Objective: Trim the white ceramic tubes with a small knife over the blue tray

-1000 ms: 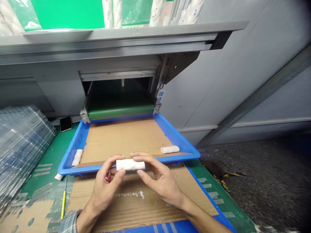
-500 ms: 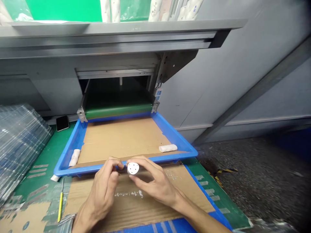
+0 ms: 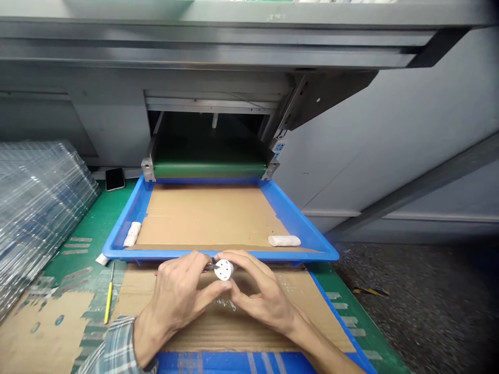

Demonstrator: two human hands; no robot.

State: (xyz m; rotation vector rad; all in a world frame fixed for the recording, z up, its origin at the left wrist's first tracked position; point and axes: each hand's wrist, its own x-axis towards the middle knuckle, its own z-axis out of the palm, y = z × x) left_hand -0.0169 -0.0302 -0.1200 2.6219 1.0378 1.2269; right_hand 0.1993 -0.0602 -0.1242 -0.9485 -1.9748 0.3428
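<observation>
A cylinder (image 3: 223, 269) is held between the left hand (image 3: 177, 293) and right hand (image 3: 261, 296). Just ahead sits a tray (image 3: 218, 254), one roll (image 3: 132, 234) in it beyond the left hand, another roll (image 3: 284, 240) beyond the right. A screwdriver (image 3: 109, 299) lies left of the hands, a conveyor (image 3: 210, 170) behind the tray.

Bright, even light, soft shadows, glare on the stacked plastic sheets (image 3: 42, 218).

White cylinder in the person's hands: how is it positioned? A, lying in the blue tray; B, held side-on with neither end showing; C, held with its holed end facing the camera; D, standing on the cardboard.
C: the round end of the white cylinder, marked with small holes, faces the camera between the left hand and right hand.
</observation>
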